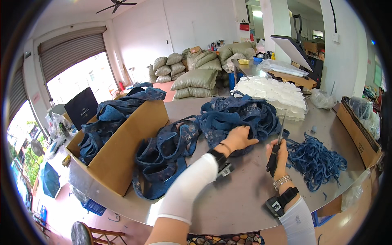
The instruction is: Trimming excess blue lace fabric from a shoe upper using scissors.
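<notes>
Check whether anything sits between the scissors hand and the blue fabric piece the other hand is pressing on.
Nothing visible does. The left hand rests on the blue fabric pile, and the right hand holds scissors upright just beside it, with only bare metal table between. The heap of cut blue strips lies off to the right.

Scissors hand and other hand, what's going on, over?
Left hand flat on blue fabric pile. Right hand grips scissors, blades up. Cut blue strips beside it. Nothing blocking.
</notes>
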